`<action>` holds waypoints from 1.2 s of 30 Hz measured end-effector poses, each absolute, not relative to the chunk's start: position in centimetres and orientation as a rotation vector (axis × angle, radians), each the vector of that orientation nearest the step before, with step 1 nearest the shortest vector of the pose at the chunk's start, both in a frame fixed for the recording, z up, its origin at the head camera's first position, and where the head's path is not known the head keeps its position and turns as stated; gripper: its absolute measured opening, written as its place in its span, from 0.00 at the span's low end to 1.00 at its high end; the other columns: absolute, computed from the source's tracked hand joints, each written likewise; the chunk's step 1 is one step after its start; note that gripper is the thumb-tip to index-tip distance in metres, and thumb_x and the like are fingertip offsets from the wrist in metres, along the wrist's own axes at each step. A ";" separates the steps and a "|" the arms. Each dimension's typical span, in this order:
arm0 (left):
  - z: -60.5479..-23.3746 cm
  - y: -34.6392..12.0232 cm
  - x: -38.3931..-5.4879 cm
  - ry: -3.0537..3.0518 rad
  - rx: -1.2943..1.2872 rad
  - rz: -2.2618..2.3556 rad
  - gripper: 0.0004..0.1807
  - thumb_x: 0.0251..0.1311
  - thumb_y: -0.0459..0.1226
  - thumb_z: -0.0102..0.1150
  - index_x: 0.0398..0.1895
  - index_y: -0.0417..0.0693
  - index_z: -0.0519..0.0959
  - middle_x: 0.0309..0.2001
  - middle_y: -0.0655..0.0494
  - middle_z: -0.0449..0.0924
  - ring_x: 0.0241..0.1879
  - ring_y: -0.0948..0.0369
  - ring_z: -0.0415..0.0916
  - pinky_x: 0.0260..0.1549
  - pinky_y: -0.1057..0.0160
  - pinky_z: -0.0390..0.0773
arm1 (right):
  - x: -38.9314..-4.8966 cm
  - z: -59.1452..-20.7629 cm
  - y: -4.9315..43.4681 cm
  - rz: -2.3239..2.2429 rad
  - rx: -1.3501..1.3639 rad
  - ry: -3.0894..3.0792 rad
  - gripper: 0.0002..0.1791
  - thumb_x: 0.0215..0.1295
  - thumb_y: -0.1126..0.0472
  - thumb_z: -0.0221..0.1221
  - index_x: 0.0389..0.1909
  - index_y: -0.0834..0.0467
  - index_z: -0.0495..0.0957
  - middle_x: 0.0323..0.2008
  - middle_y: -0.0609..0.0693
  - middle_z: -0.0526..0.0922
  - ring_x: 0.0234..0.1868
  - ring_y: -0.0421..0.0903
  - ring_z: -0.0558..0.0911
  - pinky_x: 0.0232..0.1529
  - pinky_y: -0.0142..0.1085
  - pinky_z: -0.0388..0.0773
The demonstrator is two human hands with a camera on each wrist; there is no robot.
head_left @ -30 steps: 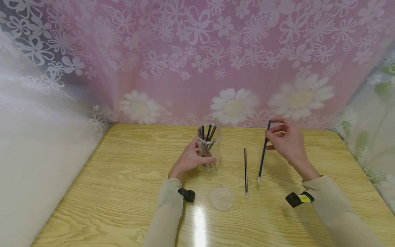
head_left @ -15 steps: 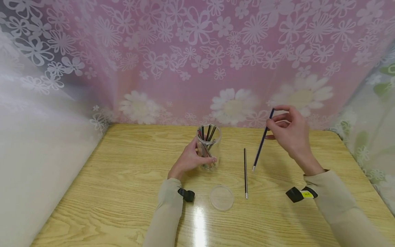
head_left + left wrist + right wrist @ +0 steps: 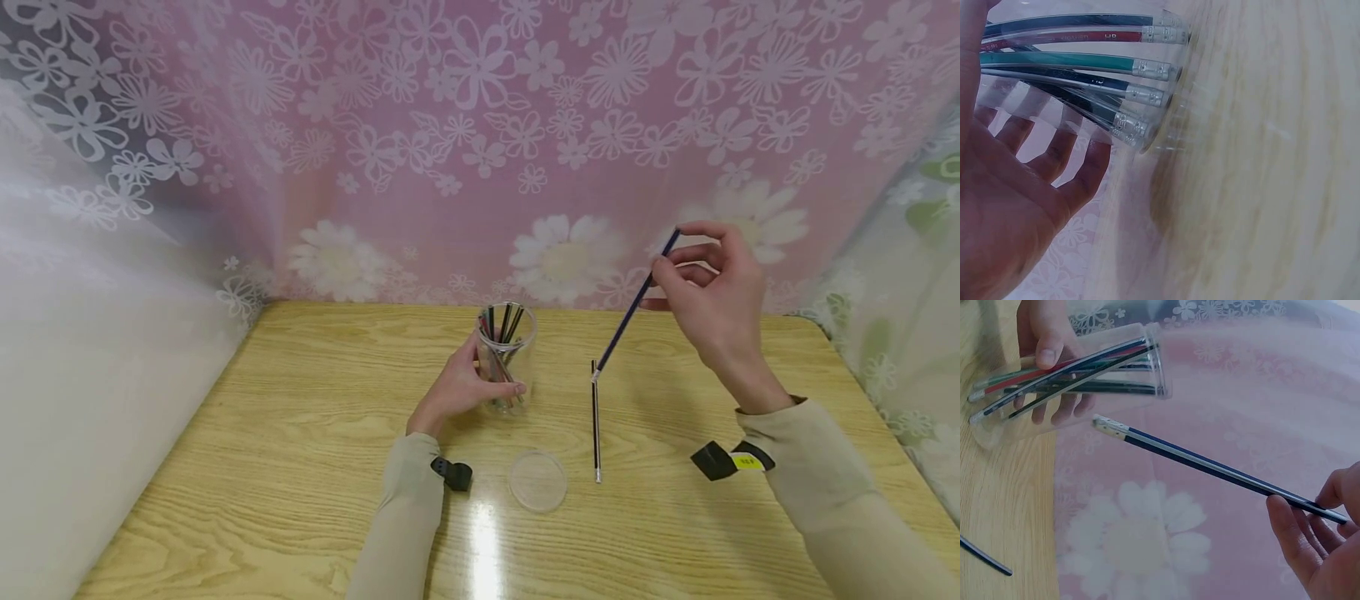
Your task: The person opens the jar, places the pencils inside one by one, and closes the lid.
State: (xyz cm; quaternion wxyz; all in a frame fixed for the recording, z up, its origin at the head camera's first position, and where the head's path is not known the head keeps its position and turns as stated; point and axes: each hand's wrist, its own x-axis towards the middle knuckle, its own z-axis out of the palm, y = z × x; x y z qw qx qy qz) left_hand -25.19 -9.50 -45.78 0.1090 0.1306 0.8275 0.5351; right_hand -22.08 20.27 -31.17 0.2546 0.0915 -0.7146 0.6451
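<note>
My left hand (image 3: pixel 463 385) grips a clear jar (image 3: pixel 527 358) that stands on the table with several pencils (image 3: pixel 1085 62) inside, their eraser ends down. Red, green and dark barrels show through its wall in the left wrist view. My right hand (image 3: pixel 716 300) pinches a dark blue pencil (image 3: pixel 633 308) near its upper end, raised above the table. It slants down to the left, its white-and-silver eraser end lowest and apart from the jar in the right wrist view. A black striped pencil (image 3: pixel 596 425) lies on the table right of the jar.
A round clear lid (image 3: pixel 538 482) lies on the wooden table (image 3: pixel 300 467) in front of the jar. Flowered curtain cloth (image 3: pixel 420 208) hangs along the table's back edge, with pale cloth at both sides.
My right hand has lifted the blue pencil higher and tilted it more, its eraser end swinging left towards the jar. The left hand and jar have stayed in place.
</note>
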 end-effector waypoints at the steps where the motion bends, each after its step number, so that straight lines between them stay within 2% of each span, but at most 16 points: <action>1: -45.8 -9.5 -25.2 2.434 0.384 1.573 0.53 0.48 0.54 0.80 0.76 0.77 0.59 0.69 0.54 0.71 0.65 0.53 0.72 0.63 0.41 0.73 | -22.1 -31.0 20.1 1.791 0.256 -1.892 0.22 0.65 0.73 0.62 0.58 0.55 0.76 0.34 0.49 0.79 0.27 0.38 0.85 0.26 0.32 0.84; 7: -45.9 -9.5 -25.2 2.432 0.396 1.581 0.53 0.48 0.54 0.81 0.76 0.76 0.60 0.69 0.56 0.71 0.68 0.53 0.70 0.64 0.42 0.73 | -22.1 -30.1 19.3 1.913 0.292 -1.683 0.22 0.63 0.74 0.64 0.57 0.57 0.75 0.34 0.54 0.78 0.27 0.43 0.86 0.26 0.35 0.85; 11: -45.9 -9.5 -25.2 2.431 0.402 1.582 0.53 0.48 0.54 0.80 0.76 0.76 0.59 0.70 0.58 0.69 0.70 0.53 0.68 0.65 0.42 0.72 | -22.1 -29.4 18.7 1.911 0.307 -1.612 0.22 0.63 0.74 0.65 0.57 0.58 0.75 0.34 0.55 0.77 0.24 0.45 0.85 0.28 0.35 0.85; 18: -46.1 -9.5 -25.3 2.425 0.403 1.596 0.53 0.48 0.54 0.81 0.76 0.76 0.60 0.70 0.59 0.70 0.68 0.53 0.69 0.64 0.43 0.73 | -22.3 -28.2 17.4 1.925 0.352 -1.505 0.21 0.62 0.76 0.63 0.55 0.60 0.75 0.33 0.56 0.78 0.20 0.46 0.83 0.28 0.36 0.85; 26: -46.1 -9.6 -25.5 2.430 0.412 1.603 0.52 0.48 0.53 0.81 0.76 0.75 0.61 0.68 0.60 0.72 0.66 0.53 0.71 0.62 0.44 0.74 | -22.8 -27.6 15.7 1.941 0.397 -1.486 0.20 0.62 0.76 0.63 0.53 0.59 0.75 0.33 0.55 0.79 0.24 0.45 0.85 0.29 0.36 0.85; 36: -46.0 -9.5 -25.3 2.441 0.403 1.581 0.51 0.48 0.55 0.80 0.74 0.77 0.61 0.68 0.59 0.71 0.68 0.53 0.70 0.60 0.44 0.75 | -23.1 -27.8 13.6 1.883 0.486 -1.593 0.20 0.65 0.74 0.63 0.56 0.57 0.75 0.35 0.53 0.78 0.30 0.45 0.86 0.31 0.36 0.86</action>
